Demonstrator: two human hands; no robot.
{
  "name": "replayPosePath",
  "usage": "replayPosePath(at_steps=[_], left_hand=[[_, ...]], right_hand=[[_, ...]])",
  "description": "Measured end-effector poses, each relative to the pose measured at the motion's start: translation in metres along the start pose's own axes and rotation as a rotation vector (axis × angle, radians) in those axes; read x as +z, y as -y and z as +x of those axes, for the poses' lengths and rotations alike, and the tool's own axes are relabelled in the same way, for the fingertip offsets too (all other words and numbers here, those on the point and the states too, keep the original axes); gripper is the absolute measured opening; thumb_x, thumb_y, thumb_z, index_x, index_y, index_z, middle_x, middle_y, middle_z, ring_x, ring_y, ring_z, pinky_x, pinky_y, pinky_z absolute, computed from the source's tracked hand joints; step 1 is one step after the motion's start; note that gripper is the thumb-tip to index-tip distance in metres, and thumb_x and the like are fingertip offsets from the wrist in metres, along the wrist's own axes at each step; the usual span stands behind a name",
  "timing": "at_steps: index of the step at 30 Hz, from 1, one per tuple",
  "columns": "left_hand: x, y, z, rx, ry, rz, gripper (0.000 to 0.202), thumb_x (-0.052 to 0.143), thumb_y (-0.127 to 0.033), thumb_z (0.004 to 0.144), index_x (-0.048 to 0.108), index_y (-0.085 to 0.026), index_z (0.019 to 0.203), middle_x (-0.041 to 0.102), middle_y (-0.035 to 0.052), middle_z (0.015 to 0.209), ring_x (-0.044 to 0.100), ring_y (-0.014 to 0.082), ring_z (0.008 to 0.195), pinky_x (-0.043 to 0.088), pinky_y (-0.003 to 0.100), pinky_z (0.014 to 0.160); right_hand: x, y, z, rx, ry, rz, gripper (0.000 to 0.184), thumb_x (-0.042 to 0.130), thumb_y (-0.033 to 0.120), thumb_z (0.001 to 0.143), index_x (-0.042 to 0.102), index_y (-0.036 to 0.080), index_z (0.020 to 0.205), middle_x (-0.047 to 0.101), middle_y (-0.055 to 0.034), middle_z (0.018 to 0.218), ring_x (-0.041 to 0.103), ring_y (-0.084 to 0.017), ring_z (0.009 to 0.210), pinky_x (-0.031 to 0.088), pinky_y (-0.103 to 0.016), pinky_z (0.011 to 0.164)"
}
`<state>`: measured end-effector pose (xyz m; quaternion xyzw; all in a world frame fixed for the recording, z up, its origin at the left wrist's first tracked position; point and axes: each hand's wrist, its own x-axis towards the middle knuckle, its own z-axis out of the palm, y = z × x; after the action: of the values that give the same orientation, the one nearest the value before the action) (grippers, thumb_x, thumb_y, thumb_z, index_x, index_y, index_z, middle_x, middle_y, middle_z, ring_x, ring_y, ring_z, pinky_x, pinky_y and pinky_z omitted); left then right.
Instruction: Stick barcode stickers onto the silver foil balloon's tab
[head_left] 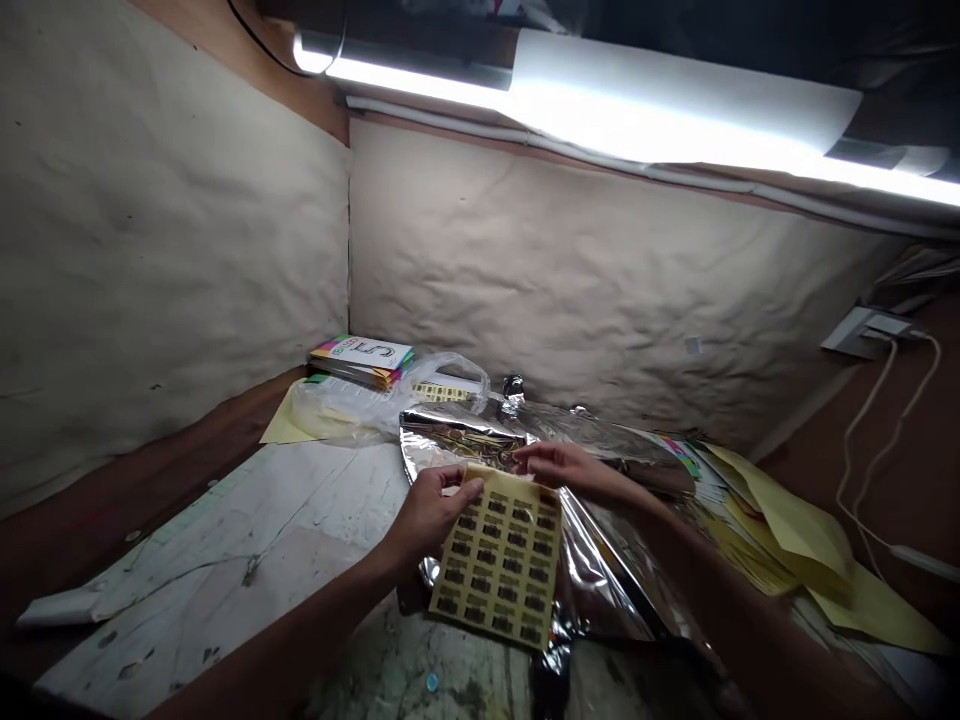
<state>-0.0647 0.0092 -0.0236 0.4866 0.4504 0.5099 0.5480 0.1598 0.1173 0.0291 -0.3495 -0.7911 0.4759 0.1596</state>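
My left hand [429, 512] grips the upper left corner of a yellow sheet [501, 560] printed with rows of dark rectangular stickers. At the sheet's top edge my right hand [559, 466] pinches it with thumb and fingers closed. The sheet is held tilted above a crinkled silver foil bag [600, 570] that lies on the worn white table [285, 540]. Both forearms reach in from the bottom of the view.
A clear plastic bag [375, 405] with more sticker sheets and a colourful stack of booklets [361, 358] sit at the back left corner. Yellow papers [795, 530] pile up on the right. A white cable [870, 430] runs from a wall socket. A tube lamp [600, 110] glows overhead.
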Motion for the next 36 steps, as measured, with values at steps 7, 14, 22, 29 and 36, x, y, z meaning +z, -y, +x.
replayPosePath(at_steps=[7, 14, 22, 29, 36], left_hand=[[0.006, -0.013, -0.006, 0.064, 0.023, 0.001, 0.063, 0.082, -0.035, 0.065, 0.056, -0.016, 0.119, 0.068, 0.0098, 0.108, 0.067, 0.0232, 0.091, 0.055, 0.032, 0.075], [0.009, -0.010, -0.008, 0.053, 0.042, 0.070, 0.036, 0.076, -0.040, 0.072, 0.071, -0.011, 0.092, 0.072, 0.0067, 0.081, 0.067, 0.0196, 0.069, 0.054, 0.028, 0.063], [0.015, -0.012, -0.015, 0.029, -0.032, 0.053, 0.033, 0.075, -0.039, 0.074, 0.073, -0.013, 0.094, 0.074, 0.0059, 0.081, 0.070, 0.0213, 0.070, 0.056, 0.029, 0.061], [0.014, -0.014, -0.018, -0.017, -0.062, 0.031, 0.034, 0.075, -0.041, 0.074, 0.071, -0.010, 0.089, 0.074, 0.0082, 0.077, 0.070, 0.0217, 0.066, 0.056, 0.029, 0.058], [0.014, -0.009, -0.017, -0.087, -0.081, 0.011, 0.039, 0.075, -0.047, 0.072, 0.067, -0.010, 0.082, 0.072, 0.0103, 0.075, 0.070, 0.0238, 0.064, 0.056, 0.032, 0.056]], right_hand=[[0.056, -0.015, -0.050, -0.086, -0.138, 0.306, 0.026, 0.075, 0.036, 0.074, 0.068, 0.018, 0.091, 0.069, -0.0017, 0.084, 0.066, -0.019, 0.077, 0.054, -0.030, 0.071], [0.063, -0.009, -0.051, -0.187, -0.383, -0.049, 0.017, 0.061, 0.037, 0.086, 0.068, 0.021, 0.091, 0.070, -0.0019, 0.084, 0.064, -0.017, 0.073, 0.053, -0.029, 0.067], [0.071, -0.015, -0.054, -0.446, -0.707, -0.504, 0.009, 0.062, 0.027, 0.088, 0.068, 0.022, 0.093, 0.067, -0.0056, 0.092, 0.063, -0.020, 0.083, 0.051, -0.032, 0.073], [0.075, -0.016, -0.055, -0.543, -0.763, -0.774, 0.016, 0.059, 0.021, 0.089, 0.068, 0.024, 0.103, 0.068, -0.0080, 0.099, 0.062, -0.021, 0.087, 0.050, -0.033, 0.075], [0.075, -0.013, -0.055, -0.668, -0.775, -0.807, 0.016, 0.061, 0.013, 0.086, 0.070, 0.021, 0.097, 0.069, -0.0063, 0.094, 0.062, -0.018, 0.083, 0.049, -0.029, 0.071]])
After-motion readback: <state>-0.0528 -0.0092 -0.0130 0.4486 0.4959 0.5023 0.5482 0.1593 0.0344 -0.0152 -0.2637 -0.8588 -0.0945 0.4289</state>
